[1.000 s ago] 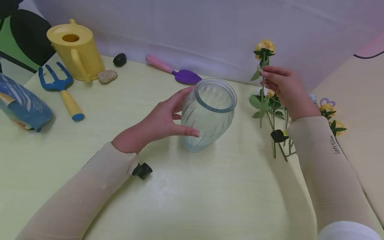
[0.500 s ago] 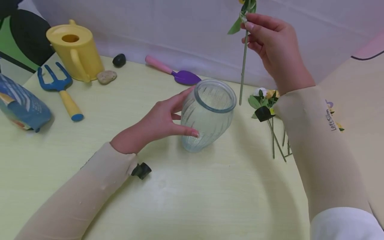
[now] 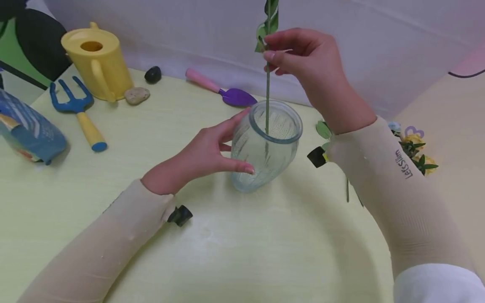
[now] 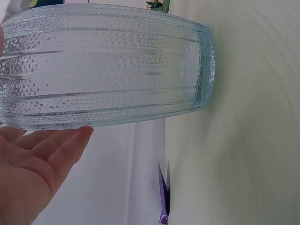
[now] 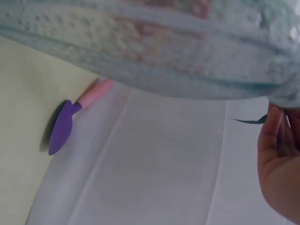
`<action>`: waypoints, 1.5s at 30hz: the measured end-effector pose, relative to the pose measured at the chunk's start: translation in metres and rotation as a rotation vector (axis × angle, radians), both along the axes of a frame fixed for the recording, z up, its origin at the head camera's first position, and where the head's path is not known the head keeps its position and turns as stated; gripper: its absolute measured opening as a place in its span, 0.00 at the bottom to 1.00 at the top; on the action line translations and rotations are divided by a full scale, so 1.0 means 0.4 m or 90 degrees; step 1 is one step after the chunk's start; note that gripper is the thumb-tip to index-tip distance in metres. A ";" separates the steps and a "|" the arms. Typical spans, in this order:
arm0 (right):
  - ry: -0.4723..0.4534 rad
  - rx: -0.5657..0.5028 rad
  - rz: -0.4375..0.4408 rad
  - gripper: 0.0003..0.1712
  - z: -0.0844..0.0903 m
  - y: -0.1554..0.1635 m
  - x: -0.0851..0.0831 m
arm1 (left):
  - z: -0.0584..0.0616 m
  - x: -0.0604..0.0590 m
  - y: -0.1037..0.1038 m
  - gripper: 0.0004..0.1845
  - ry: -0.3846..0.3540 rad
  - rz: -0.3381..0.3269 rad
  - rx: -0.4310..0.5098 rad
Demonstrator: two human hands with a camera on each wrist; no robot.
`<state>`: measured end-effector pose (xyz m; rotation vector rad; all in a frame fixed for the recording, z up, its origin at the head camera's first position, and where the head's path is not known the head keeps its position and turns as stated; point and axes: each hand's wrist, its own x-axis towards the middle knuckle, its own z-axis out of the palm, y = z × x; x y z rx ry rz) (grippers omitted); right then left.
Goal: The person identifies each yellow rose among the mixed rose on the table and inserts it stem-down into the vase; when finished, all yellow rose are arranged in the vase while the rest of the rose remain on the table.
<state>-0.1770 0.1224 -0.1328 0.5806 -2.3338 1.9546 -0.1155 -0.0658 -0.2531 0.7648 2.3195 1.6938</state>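
A flower stem (image 3: 267, 90) is going into the glass vase (image 3: 265, 145), which stands upright near the middle of the pale yellow surface (image 3: 242, 252). The right hand (image 3: 303, 59) pinches the stem high up, just under its leaves, between thumb and fingertips, and holds it upright over the mouth of the vase. The lower end of the stem already passes the rim and shows through the glass; the bloom is out of view above. The left hand (image 3: 201, 155) cups the left side of the vase with fingers spread and nearly straight, thumb (image 3: 236, 166) low on the wall, steadying it without closing round it.

By my judgement the step in hand is the lowering of the stem. The next move calls for a straight descent until the end meets the bottom, then a soft release so that the stem leans on the rim, with the left hand bracing the vase against tipping.

More flowers (image 3: 417, 151) lie on the surface to the right, partly hidden by the right sleeve (image 3: 394, 185). That sleeve carries the only readable writing, which looks like "LetsSlim". At the far left stand a yellow watering can (image 3: 99, 63), a blue hand fork (image 3: 77, 111) and a blue bag (image 3: 28, 132), whose print is too blurred to read. A purple trowel (image 3: 223, 90) with a pink handle lies behind the vase.
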 end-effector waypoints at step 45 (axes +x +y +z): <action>-0.023 0.089 0.211 0.05 -0.085 0.051 0.067 | -0.003 -0.001 -0.004 0.55 0.011 -0.012 -0.017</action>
